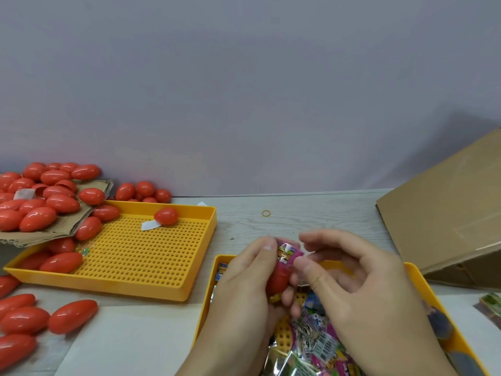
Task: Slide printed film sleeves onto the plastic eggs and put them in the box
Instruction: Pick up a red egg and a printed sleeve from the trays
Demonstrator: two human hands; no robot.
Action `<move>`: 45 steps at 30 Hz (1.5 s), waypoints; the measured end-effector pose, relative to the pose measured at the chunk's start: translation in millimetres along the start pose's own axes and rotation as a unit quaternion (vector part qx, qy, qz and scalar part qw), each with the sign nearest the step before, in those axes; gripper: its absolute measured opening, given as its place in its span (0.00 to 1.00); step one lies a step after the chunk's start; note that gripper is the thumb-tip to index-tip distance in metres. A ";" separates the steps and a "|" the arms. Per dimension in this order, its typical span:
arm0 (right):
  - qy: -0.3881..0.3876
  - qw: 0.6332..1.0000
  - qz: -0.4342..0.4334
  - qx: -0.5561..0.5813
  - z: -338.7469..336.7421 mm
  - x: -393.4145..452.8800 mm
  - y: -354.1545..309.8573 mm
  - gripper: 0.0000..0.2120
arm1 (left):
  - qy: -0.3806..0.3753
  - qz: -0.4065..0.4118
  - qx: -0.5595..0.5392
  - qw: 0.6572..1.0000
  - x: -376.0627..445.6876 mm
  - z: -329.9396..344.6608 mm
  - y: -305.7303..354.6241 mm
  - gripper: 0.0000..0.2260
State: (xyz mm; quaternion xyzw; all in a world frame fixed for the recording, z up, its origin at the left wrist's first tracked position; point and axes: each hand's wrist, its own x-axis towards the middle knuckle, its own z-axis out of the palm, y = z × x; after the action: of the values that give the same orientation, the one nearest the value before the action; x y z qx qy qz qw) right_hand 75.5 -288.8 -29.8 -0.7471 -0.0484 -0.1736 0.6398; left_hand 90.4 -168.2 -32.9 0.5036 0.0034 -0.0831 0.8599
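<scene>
Held between both hands: a red egg (279, 278), long axis running near-to-far, gripped by the left hand (244, 289); sleeve (287, 252) capping only its far end, pinched at the rim by the right hand (360, 280), so probably to be drawn nearward along that axis. Beneath, a near yellow tray (423, 283) of loose sleeves (320, 346). Left, a second yellow tray (135, 261) with bare eggs. Far right, the cardboard box (444, 215), nearer the right hand

Two bare hands (244, 289), bare forearms, no sleeves, short nails
</scene>
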 end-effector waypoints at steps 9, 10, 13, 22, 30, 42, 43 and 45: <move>-0.024 0.996 0.050 0.070 -4.8 3.7 -5.4 0.01 | -0.019 0.020 0.055 0.998 0.0 -1.2 2.5 0.11; -0.019 0.997 0.052 0.060 -7.6 5.3 -4.4 0.05 | -0.017 0.030 0.067 0.997 -0.7 -2.0 4.4 0.13; -0.044 0.995 0.072 0.061 -11.2 5.7 -4.8 0.10 | 0.014 0.091 0.148 0.985 -3.8 -8.6 13.3 0.13; -0.055 0.997 0.051 0.004 -11.6 5.9 2.9 0.11 | 0.032 0.182 0.405 0.896 -9.4 -6.5 14.1 0.05; 0.044 0.996 0.069 0.042 -14.6 10.4 6.8 0.03 | 0.050 0.126 0.277 0.951 -8.3 -4.7 19.1 0.04; -0.068 0.989 0.096 0.085 -10.3 6.8 -5.4 0.18 | 0.052 0.137 0.250 0.957 -6.1 -7.5 16.1 0.12; -0.065 0.989 0.102 0.089 -10.5 7.1 -3.4 0.19 | 0.045 0.131 0.246 0.959 -6.2 -7.3 16.3 0.12; -0.063 0.987 0.113 0.097 -11.4 7.5 -0.4 0.20 | 0.028 0.108 0.208 0.972 -6.5 -7.1 16.4 0.13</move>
State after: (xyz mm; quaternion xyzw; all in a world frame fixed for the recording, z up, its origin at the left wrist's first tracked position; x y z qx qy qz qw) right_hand 80.2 -301.0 -25.7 -0.6913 -0.0202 -0.0468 0.7208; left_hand 87.0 -153.3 -21.7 0.6709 -0.0441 0.0258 0.7398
